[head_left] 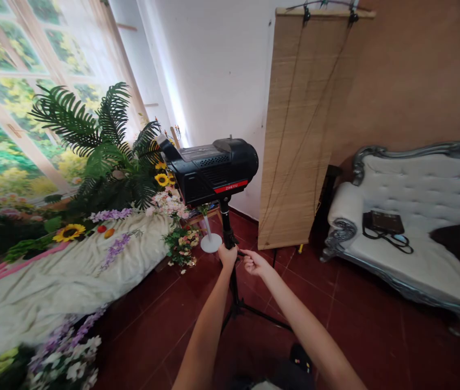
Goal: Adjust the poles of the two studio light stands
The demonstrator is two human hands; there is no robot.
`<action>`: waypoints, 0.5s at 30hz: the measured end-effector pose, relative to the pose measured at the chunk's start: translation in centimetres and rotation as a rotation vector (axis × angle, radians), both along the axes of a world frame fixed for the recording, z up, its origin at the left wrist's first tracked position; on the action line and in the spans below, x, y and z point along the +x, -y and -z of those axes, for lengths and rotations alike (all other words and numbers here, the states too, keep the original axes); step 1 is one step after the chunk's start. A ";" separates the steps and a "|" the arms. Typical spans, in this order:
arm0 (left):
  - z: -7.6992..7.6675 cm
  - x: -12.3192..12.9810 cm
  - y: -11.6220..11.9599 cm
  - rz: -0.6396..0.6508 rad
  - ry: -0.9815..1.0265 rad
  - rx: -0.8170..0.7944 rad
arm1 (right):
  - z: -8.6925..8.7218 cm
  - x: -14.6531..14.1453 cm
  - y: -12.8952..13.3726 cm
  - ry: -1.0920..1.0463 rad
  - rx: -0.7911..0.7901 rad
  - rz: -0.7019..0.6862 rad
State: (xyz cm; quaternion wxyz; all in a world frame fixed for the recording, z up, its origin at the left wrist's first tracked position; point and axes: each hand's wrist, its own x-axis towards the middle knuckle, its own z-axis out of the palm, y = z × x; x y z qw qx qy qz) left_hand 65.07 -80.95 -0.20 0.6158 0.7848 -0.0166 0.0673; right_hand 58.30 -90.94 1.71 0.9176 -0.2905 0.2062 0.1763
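A black studio light (pixel 213 170) with a red label strip sits on top of a black light stand (pixel 234 287). My left hand (pixel 227 254) is wrapped round the upper pole, below the lamp. Just right of it, my right hand (pixel 255 264) has its fingers curled, the thumb and forefinger pinching a small dark knob (pixel 241 253) on the pole's side. Most of the knob is hidden by the fingers. Below the hands, the legs of the stand spread over the red tiled floor (pixel 164 325).
To the left is a cloth-draped platform (pixel 132 260) with flowers and a palm plant (pixel 99 130). A bamboo blind (pixel 295 135) hangs ahead. At right, a white tufted sofa (pixel 425 184) holds a brown bag (pixel 386 222). A white round base (pixel 211 244) stands behind the pole.
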 end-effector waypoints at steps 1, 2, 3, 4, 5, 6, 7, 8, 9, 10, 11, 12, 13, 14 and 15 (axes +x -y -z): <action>0.0 0.0 0.0 -0.007 0.007 0.002 | 0.2 0.0 -0.1 -0.003 -0.013 0.002; 0.0 0.0 0.0 -0.014 0.016 0.003 | 0.3 -0.1 -0.2 -0.003 -0.026 0.004; 0.1 0.1 0.0 -0.018 0.025 0.001 | 0.5 -0.2 -0.4 -0.003 -0.036 0.012; 0.1 0.1 0.0 -0.017 0.033 -0.001 | 0.7 -0.4 -0.5 -0.001 -0.056 0.024; 0.2 0.1 0.0 -0.011 0.038 -0.006 | 0.8 -0.5 -0.7 0.006 -0.095 0.038; 0.2 0.1 0.0 0.000 0.038 -0.011 | 1.0 -0.6 -0.9 0.017 -0.153 0.053; 0.3 0.1 0.0 0.011 0.036 -0.014 | 1.1 -0.8 -1.1 0.033 -0.230 0.067; 0.3 0.2 0.0 0.019 0.033 -0.014 | 1.2 -0.8 -1.3 0.054 -0.325 0.085; 0.4 0.2 0.1 0.023 0.029 -0.013 | 1.3 -0.9 -1.5 0.081 -0.434 0.111; 0.4 0.1 0.1 0.024 0.024 -0.013 | 1.4 -1.0 -1.6 0.119 -0.552 0.150; 0.4 0.1 0.1 0.023 0.020 -0.013 | 1.5 -1.0 -1.6 0.171 -0.670 0.199; 0.4 0.1 0.1 0.021 0.015 -0.015 | 1.5 -1.1 -1.6 0.235 -0.793 0.252; 0.3 0.1 0.1 0.020 0.008 -0.018 | 1.6 -1.1 -1.6 0.306 -0.915 0.304; 0.3 0.1 0.1 0.021 0.003 -0.022 | 1.5 -1.2 -1.5 0.377 -1.023 0.342; 0.2 0.0 0.1 0.023 0.001 -0.028 | 1.4 -1.2 -1.3 0.442 -1.106 0.359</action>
